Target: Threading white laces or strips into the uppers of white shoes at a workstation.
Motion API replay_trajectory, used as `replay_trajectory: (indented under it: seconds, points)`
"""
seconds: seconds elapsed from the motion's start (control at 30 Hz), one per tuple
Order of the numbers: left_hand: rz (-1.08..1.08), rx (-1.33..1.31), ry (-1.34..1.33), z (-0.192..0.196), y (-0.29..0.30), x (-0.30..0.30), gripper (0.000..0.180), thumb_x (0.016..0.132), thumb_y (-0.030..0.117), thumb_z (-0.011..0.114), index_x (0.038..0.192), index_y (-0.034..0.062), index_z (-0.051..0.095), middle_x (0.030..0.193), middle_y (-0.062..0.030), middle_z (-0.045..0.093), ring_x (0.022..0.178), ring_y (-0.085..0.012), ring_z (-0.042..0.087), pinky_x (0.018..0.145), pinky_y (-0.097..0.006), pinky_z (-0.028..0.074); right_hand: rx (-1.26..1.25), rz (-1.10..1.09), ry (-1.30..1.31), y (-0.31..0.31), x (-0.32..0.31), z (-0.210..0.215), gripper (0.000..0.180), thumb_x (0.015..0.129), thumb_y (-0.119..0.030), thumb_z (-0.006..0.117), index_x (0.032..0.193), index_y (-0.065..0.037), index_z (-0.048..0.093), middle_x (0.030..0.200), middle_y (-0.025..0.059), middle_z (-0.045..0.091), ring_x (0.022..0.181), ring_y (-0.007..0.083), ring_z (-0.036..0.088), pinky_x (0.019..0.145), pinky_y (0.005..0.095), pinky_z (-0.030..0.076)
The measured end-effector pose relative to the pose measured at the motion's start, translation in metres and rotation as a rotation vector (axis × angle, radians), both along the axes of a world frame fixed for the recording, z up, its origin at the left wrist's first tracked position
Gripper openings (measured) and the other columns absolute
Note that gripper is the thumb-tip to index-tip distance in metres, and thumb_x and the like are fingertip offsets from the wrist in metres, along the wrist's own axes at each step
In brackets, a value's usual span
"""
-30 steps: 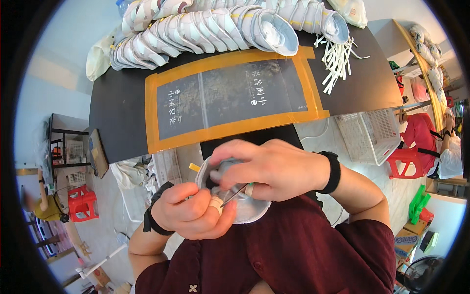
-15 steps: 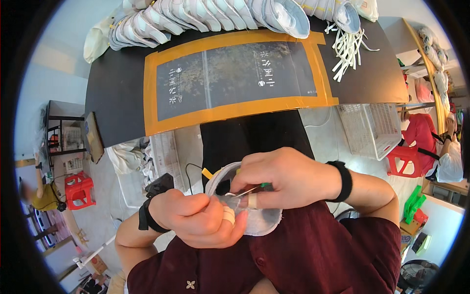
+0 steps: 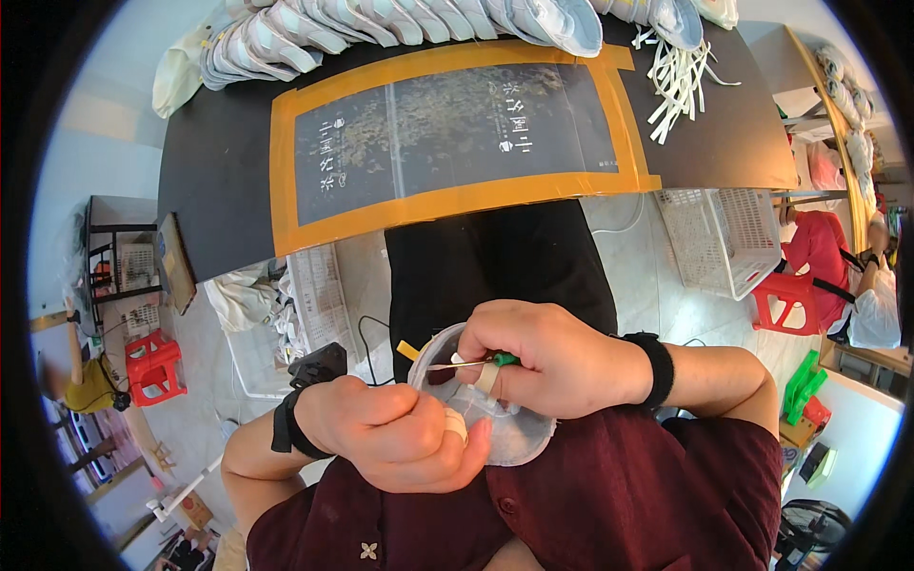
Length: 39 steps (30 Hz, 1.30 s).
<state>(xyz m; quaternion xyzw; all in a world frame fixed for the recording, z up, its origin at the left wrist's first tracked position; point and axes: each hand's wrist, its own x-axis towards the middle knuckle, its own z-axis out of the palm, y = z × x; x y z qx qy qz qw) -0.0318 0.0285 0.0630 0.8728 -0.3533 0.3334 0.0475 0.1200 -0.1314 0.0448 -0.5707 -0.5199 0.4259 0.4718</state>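
My right hand point(image 3: 571, 366) pinches a thin metal awl-like tool with a green handle point(image 3: 506, 360). Its slim shaft points left, over the opening of a pale grey fabric piece point(image 3: 522, 443), curved like a shoe upper. My left hand point(image 3: 390, 428) is closed on the near left side of this piece; its fingertips are curled, so what exactly they pinch is hidden. Pale finger wraps show on both hands. A small yellow tab point(image 3: 407, 350) sticks out at the piece's upper left edge. The work is held in front of my dark red shirt.
Ahead stands a black table point(image 3: 219, 181) with an orange-taped sheet point(image 3: 457, 205). Nested pale fabric pieces point(image 3: 381, 24) line its far edge; white strips point(image 3: 676, 90) hang at the right. White crates point(image 3: 714, 247) stand below. Red stools point(image 3: 152, 366) and other people are at both sides.
My right hand has moved slightly down and right, and the tool's shaft has swung to point left, more level. More of the fabric's inside shows. My left hand still grips the piece.
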Motion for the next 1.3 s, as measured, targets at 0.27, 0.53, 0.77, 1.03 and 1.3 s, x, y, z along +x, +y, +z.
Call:
replay_trajectory:
  seconds: [0.27,0.53,0.77,1.03,1.3]
  points:
    - [-0.002,-0.008,0.079,0.002,0.004,0.001,0.033,0.058,0.018,0.068,0.092,0.0169,0.066,0.077,0.0032,0.045,0.070,-0.0142,0.049,0.062,-0.027,0.038,-0.045,0.039,0.032,0.003,0.007,0.001,0.013,0.087,-0.014,0.064,0.091,-0.002,0.060,0.088,0.0132,0.060,0.082,0.0313,0.060,0.071,0.0374,0.048]
    - [0.366,-1.117,0.691,-0.001,0.023,0.003,0.014,0.082,0.013,0.070,0.094,0.0056,0.066,0.092,-0.0039,0.061,0.079,-0.0175,0.058,0.071,-0.032,0.047,0.028,-0.420,0.390,0.007,0.044,0.012,0.023,0.099,-0.017,0.053,0.115,-0.002,0.058,0.103,0.0035,0.061,0.095,0.0096,0.055,0.085,0.0250,0.045]
    - [0.247,-2.011,0.954,-0.012,0.037,0.015,0.025,0.092,0.014,0.064,0.114,0.0025,0.059,0.105,-0.0053,0.064,0.095,-0.0111,0.061,0.082,-0.028,0.049,0.032,-0.300,0.407,0.022,0.042,0.007,0.026,0.097,-0.021,0.059,0.114,-0.001,0.057,0.102,0.0024,0.060,0.095,0.0096,0.054,0.087,0.0272,0.045]
    - [0.286,-2.042,0.519,-0.020,0.038,0.054,0.023,0.096,0.016,0.056,0.118,0.0075,0.053,0.106,-0.0036,0.058,0.095,-0.0119,0.058,0.080,-0.028,0.049,0.040,-0.370,0.955,0.033,0.041,-0.019,0.028,0.096,-0.016,0.060,0.123,-0.011,0.054,0.099,-0.0059,0.058,0.070,0.0008,0.040,0.057,0.0188,0.033]
    - [-0.183,-2.409,0.888,-0.060,0.011,0.029,0.028,0.099,0.023,0.053,0.125,0.0134,0.050,0.117,-0.0031,0.060,0.103,-0.0169,0.059,0.076,-0.031,0.051,0.202,-0.382,1.088,0.043,0.033,-0.022,0.035,0.098,-0.012,0.055,0.132,-0.016,0.048,0.094,-0.0072,0.057,0.060,0.0002,0.033,0.050,0.0188,0.026]
